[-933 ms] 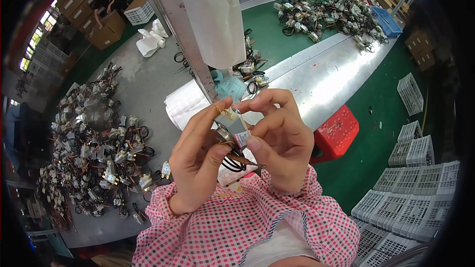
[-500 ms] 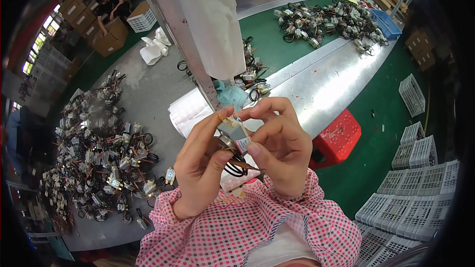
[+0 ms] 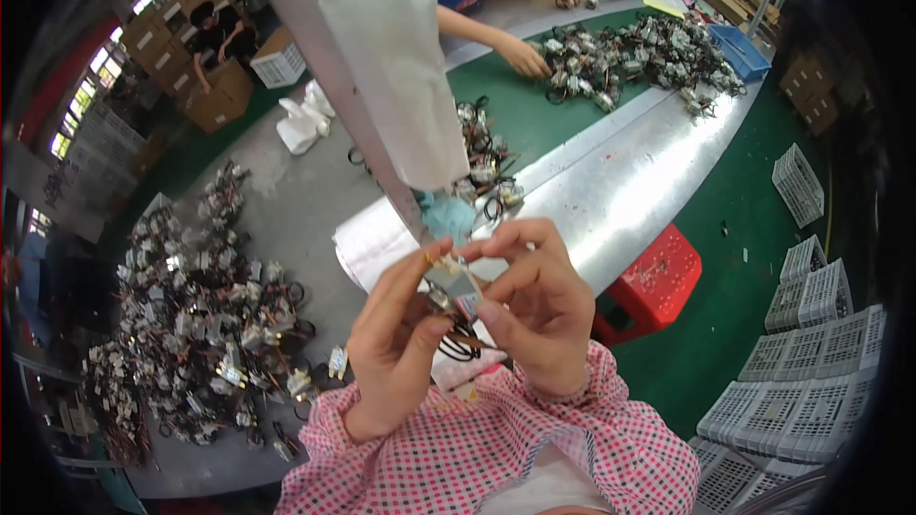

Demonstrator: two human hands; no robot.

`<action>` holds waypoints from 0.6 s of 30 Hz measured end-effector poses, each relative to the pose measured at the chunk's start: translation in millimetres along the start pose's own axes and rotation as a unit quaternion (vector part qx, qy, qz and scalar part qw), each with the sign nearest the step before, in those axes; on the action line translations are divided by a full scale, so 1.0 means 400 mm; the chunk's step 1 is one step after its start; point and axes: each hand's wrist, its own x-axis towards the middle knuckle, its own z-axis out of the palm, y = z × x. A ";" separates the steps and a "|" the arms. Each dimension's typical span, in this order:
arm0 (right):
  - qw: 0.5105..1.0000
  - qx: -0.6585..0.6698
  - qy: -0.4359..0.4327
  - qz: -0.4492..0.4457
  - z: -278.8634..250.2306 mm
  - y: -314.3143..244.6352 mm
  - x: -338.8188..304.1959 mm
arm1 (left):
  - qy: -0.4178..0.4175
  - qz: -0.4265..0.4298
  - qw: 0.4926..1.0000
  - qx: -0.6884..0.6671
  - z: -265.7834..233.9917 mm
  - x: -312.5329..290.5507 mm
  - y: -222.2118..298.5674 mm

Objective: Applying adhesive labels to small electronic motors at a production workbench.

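Between my two hands, above the table's near edge, is a small electrical part (image 3: 442,299) with a metal body, brass-coloured terminals and a looped black lead. My left hand (image 3: 393,343) closes on it from the left, thumb on the lower side and fingers along the upper end. From the right, my right hand (image 3: 546,315) pinches it, with the thumb at its pale edge and the index finger at the terminal end. Fingers cover much of the part. A large heap of similar parts (image 3: 205,315) lies on the grey table to my left.
A white-wrapped post (image 3: 391,86) rises ahead of my hands, beside a white roll (image 3: 367,243) and a teal cloth (image 3: 447,216). A co-worker's hand (image 3: 523,57) touches the far heap (image 3: 639,57). At right stand a red stool (image 3: 660,277) and grey crates (image 3: 811,353).
The part has tilted in my fingers and now shows a narrow edge. A co-worker's arm has come in to the far heap. The whole view has shifted slightly.
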 end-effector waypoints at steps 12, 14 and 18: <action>0.917 -0.369 -0.017 -0.154 -0.020 0.013 0.009 | 0.051 -0.067 0.991 -0.104 0.018 -0.014 -0.024; 0.882 -0.432 -0.004 -0.190 -0.011 0.015 -0.001 | 0.077 -0.068 0.990 -0.102 0.021 -0.013 -0.026; 0.852 -0.480 -0.008 -0.211 0.001 0.019 -0.012 | 0.101 -0.055 0.990 -0.082 0.023 -0.006 -0.027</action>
